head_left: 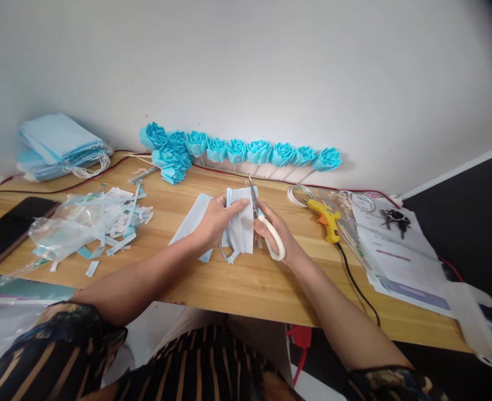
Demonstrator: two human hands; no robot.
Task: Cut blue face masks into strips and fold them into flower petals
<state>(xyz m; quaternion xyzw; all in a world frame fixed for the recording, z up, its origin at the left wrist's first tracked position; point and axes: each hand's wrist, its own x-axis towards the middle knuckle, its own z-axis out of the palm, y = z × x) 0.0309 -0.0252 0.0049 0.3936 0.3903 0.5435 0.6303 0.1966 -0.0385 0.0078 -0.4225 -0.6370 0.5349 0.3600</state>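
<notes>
Near the middle of the wooden table, my left hand [221, 218] grips a pleated pale-blue face mask [240, 225], thumb on top. White-handled scissors [276, 242] are in my right hand [277, 228], fingers through the handle. Their blades point away from me and lie along the mask's right edge. Small blue strips show behind the blades, partly covered by my right hand. Another light-blue piece [192, 217] lies flat on the table, just left of and partly under my left hand.
Blue flowers on sticks [258, 151] lean along the wall. A mask stack [62, 139] stands back left, above scraps and plastic [74, 223] and a phone [12, 228]. At right are a yellow glue gun [326, 218] with a black cord, papers [396, 245] and keys [396, 218].
</notes>
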